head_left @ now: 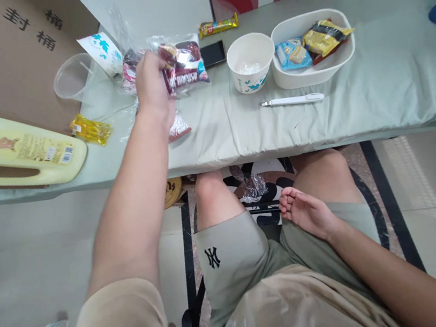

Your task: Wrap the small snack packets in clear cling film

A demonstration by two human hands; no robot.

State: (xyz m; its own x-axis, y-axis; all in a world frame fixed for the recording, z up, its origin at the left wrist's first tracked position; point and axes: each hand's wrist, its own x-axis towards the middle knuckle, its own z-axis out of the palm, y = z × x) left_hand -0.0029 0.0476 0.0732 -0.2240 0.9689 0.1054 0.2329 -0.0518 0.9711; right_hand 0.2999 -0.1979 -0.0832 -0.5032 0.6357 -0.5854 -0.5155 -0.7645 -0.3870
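My left hand (154,88) reaches over the cloth-covered table with its fingers closed on a dark red snack packet (187,73) in clear, shiny wrapping. More wrapped packets (131,70) lie to the left of that hand, and part of another packet (179,128) shows below it. Just right of the held packet is a black phone (214,54), with a yellow snack bar (218,25) behind it. Down at my lap, my right hand (308,213) rests palm up, its fingers loosely curled and nothing in it.
A paper cup (253,78) and white tub (311,77) with several packets stand right; a white pen-like tool (292,100) lies before them. Leftward are a clear plastic cup (78,80), yellow packet (91,130) and yellow jug (45,117). Boxes (151,5) line the back.
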